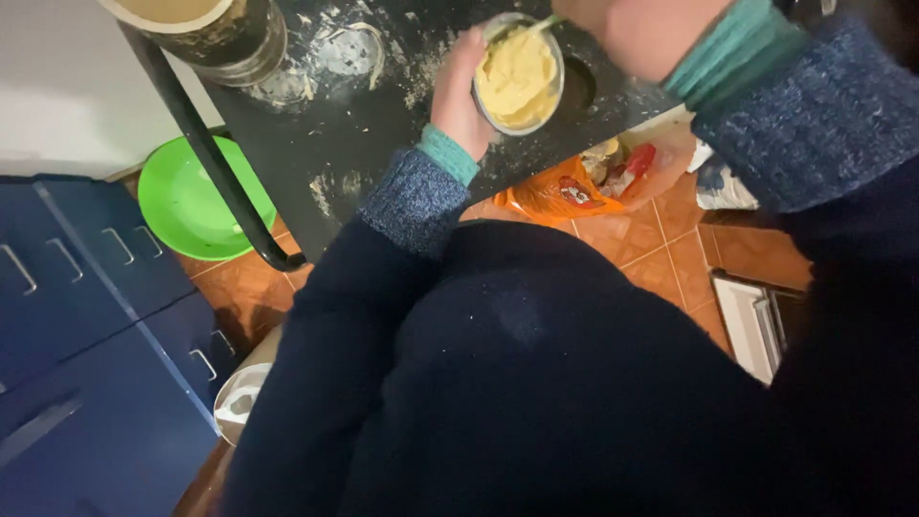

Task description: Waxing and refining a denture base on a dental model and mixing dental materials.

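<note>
A small metal bowl (522, 120) full of pale yellow dough (517, 77) sits on a black, flour-dusted table (364, 134). My left hand (458, 91) grips the bowl's left side. My right hand (637, 33) hovers blurred just above and to the right of the bowl, and a thin utensil handle (536, 27) sticks out of the dough toward it. Whether the right hand holds that handle is not clear. Both arms wear dark blue sleeves with teal cuffs.
A large round container (206, 33) stands at the table's far left corner. On the tiled floor lie a green plastic basin (187, 201), an orange bag with packages (570, 187) and a white bucket (239, 402). Blue cabinets (86, 325) stand at left.
</note>
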